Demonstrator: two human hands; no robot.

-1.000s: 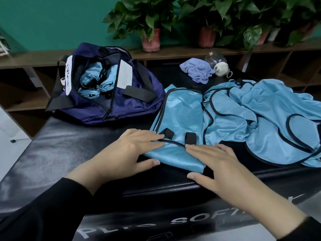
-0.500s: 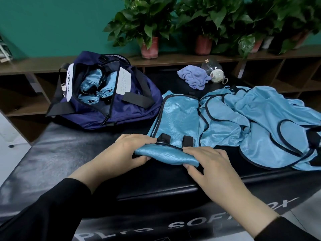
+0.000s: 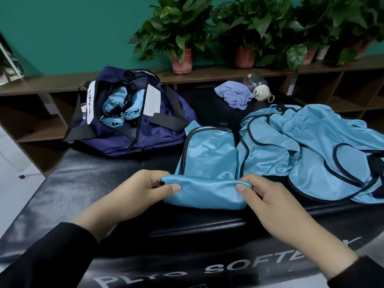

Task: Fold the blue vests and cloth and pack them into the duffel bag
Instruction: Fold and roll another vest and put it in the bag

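Rolled vest point(image 3: 204, 193) hem thicker; left hand point(image 3: 143, 191), right hand point(image 3: 268, 199) pinch ends.

White "SOFT" lettering on the black table point(image 3: 259, 265) front edge; other labels illegible.

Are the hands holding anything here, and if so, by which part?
Yes. Both hands grip the rolled near end of the blue vest: the left hand pinches its left end, the right hand its right end.
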